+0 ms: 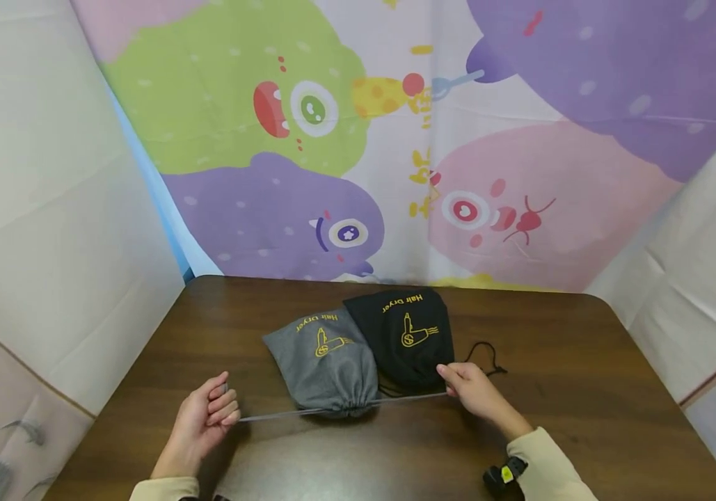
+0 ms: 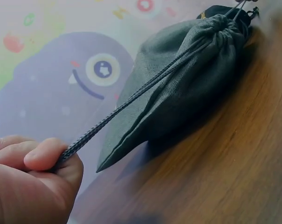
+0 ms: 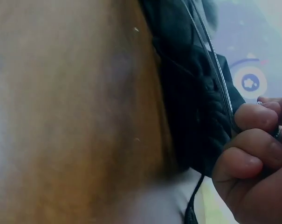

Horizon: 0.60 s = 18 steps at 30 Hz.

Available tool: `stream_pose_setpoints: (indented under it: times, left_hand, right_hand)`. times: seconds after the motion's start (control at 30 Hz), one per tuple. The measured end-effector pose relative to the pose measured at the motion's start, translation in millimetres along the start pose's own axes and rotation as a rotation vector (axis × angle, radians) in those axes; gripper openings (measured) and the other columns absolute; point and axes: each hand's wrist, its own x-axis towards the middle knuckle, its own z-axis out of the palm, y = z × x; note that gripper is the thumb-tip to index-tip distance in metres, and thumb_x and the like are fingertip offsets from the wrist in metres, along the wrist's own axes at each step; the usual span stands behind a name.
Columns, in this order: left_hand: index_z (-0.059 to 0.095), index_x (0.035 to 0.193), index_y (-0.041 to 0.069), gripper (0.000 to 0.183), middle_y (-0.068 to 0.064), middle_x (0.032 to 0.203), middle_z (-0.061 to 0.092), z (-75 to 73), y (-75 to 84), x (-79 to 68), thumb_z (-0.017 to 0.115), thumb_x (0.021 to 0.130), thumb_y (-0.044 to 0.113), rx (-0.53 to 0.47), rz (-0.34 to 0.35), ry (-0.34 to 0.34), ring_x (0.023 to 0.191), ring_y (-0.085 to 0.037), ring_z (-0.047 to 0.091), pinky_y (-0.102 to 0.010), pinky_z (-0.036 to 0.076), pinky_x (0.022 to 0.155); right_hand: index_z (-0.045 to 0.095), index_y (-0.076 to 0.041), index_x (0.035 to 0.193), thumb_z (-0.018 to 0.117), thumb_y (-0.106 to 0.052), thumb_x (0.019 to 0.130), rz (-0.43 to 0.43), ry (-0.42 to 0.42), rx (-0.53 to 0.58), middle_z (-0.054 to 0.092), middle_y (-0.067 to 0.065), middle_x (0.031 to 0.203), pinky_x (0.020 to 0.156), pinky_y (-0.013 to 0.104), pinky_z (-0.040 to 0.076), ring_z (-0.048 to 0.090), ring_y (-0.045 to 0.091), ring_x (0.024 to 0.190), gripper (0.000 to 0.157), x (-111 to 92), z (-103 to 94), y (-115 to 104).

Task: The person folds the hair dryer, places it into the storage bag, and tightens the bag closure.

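Both hands, left (image 1: 204, 417) and right (image 1: 470, 391), pinch the grey bag's (image 1: 326, 365) cord (image 1: 282, 414); pulling evenly, straight apart, should close it cleanly on the desk (image 1: 583, 362).

A black hair-dryer pouch (image 1: 404, 337) lies on the dark wooden table (image 1: 583, 390) — cartoon-monster backdrop (image 1: 395, 139) behind.

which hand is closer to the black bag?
Right. The right hand sits at the black bag's gathered mouth, pinching the grey cord. The left hand holds the cord's other end, beyond the grey bag.
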Motion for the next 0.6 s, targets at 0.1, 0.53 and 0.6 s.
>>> stream_pose_setpoints:
  times: [0.1,0.53,0.6]
  left_hand:
    - [0.021,0.063,0.016,0.046,0.005,0.060,0.002,-1.2,-1.1,0.8,0.008,0.107,0.023,0.006,0.017,0.006,0.051,-0.011,-0.002,-0.025,0.003,0.057]
    - [0.033,0.058,0.020,0.048,0.011,0.054,0.036,15.4,-8.4,12.8,0.033,0.106,0.026,0.379,0.090,0.394,0.045,-0.004,0.031,-0.022,0.030,0.054]
    - [0.034,0.059,0.019,0.048,0.010,0.054,0.038,18.6,-9.1,16.1,0.035,0.106,0.026,0.418,0.103,0.427,0.046,-0.005,0.033,-0.022,0.034,0.054]
  right_hand:
    - [0.044,0.006,0.067,0.049,-0.026,0.102,0.074,0.038,0.054,0.039,-0.001,0.057,0.052,0.022,0.029,0.034,0.009,0.052,0.048,1.2,-4.7,-1.5]
    - [0.052,0.007,0.069,0.053,-0.027,0.100,0.031,0.010,0.119,0.052,-0.001,0.058,0.045,0.020,0.035,0.040,0.006,0.045,0.047,0.1,-6.2,-1.9]
    - [0.055,0.006,0.069,0.054,-0.028,0.100,0.006,0.007,0.107,0.054,-0.001,0.058,0.045,0.021,0.037,0.043,0.006,0.044,0.046,0.9,-6.1,-2.6]
